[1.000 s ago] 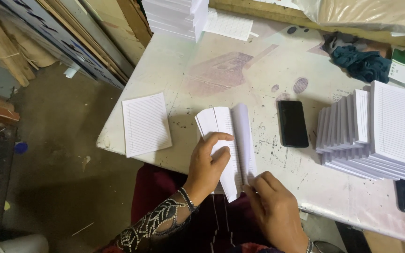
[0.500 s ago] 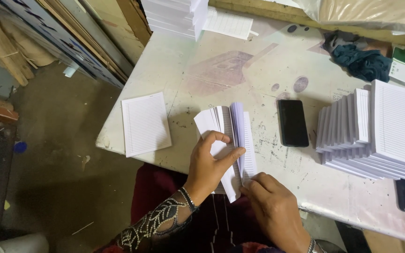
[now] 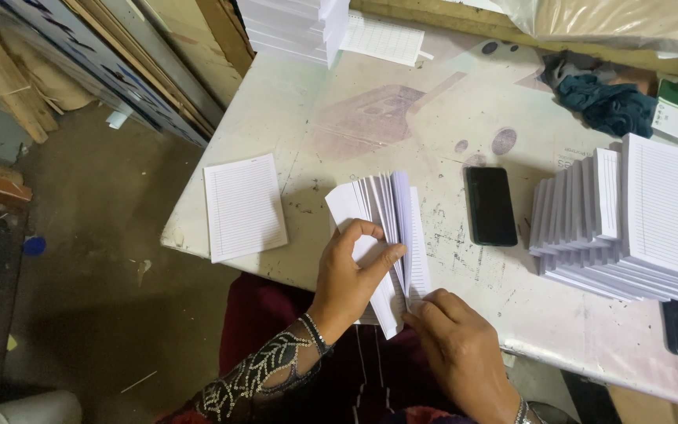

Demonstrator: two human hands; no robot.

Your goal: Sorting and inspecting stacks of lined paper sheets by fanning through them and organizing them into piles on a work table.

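Stained and scuffed, the pale table (image 3: 433, 102) runs from its near left corner away to the right, with a bare concrete floor (image 3: 96, 259) off to the left and boards leaning at the far left. At the near edge, right in front of me, I hold a sheaf of lined sheets (image 3: 386, 228) that fans out upward like a half-open book. My left hand (image 3: 351, 279) has its grip clamped on the left part of the fan, thumb across the front of the pages and fingers curled over their top edge. My right hand (image 3: 453, 338) is at the lower right corner of the same sheaf, fingertips pressed together on the bottom edge of the outer pages, so that grip is closed on the paper too.

Left of the fan, near the table's corner, a single lined pad (image 3: 243, 206) lies flat, apart from my hands. Just right of the fan lies a black phone (image 3: 490, 206), face up and untouched. Further right stands a stepped stack of lined pads (image 3: 637, 220), reaching to the picture's right edge. On the far side sit another stack of white paper (image 3: 292, 27) and a crumpled dark teal cloth (image 3: 602, 102).
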